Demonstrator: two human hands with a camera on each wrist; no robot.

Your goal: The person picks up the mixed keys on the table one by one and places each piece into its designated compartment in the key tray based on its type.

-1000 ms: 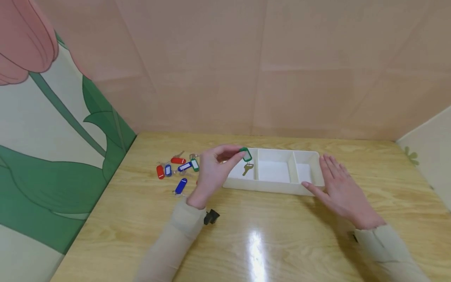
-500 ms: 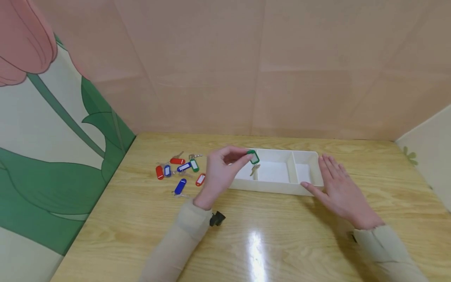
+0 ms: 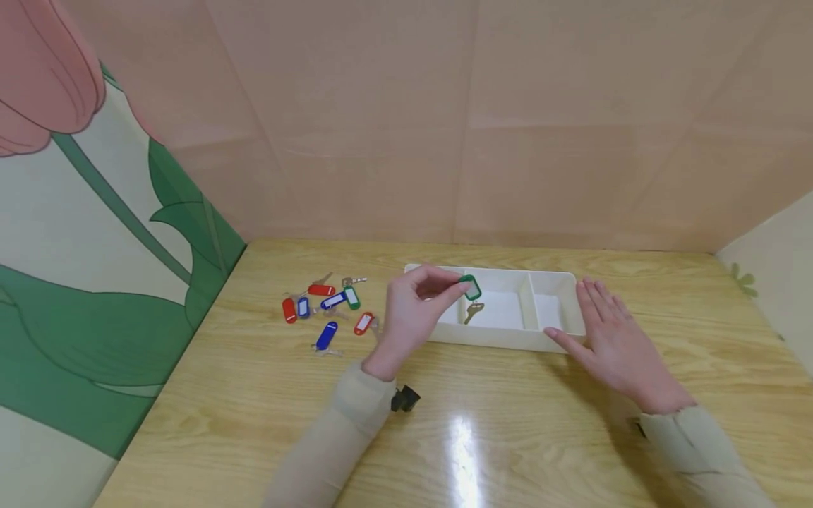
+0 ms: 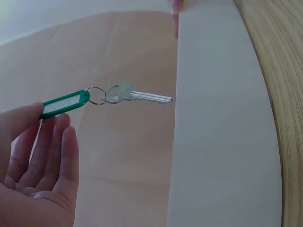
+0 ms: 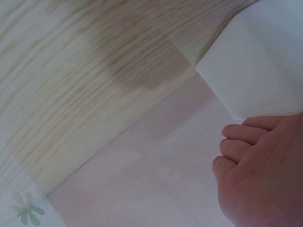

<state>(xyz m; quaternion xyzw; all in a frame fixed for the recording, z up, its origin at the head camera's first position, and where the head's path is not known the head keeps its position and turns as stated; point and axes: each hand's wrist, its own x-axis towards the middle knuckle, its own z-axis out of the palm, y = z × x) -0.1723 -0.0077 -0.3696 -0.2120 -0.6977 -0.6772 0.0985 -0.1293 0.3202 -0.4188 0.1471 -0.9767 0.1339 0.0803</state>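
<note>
My left hand (image 3: 409, 310) pinches a green key tag (image 3: 471, 287) between thumb and fingers above the white divided tray (image 3: 495, 337). From the tag's ring hangs a key (image 3: 473, 310), over the middle compartment near the left divider. In the left wrist view, the green-framed tag (image 4: 64, 104) has a white label, and the silver key (image 4: 149, 96) appears in front of the tray wall (image 4: 222, 118). My right hand (image 3: 612, 346) rests against the tray's right end with straight fingers, thumb at the front corner. Its fingers (image 5: 236, 146) touch the tray end in the right wrist view.
Left of the tray, several tagged keys lie loosely on the wooden table (image 3: 254, 395): red tags (image 3: 321, 290), blue tags (image 3: 327, 336) and a green tag (image 3: 351, 297). A wall (image 3: 464, 176) rises behind the table. Dividers (image 3: 528, 302) split the tray into three compartments.
My left hand has moved right with the green key tag, from above the left compartment to the middle one. The right hand has stayed at the tray's end.
</note>
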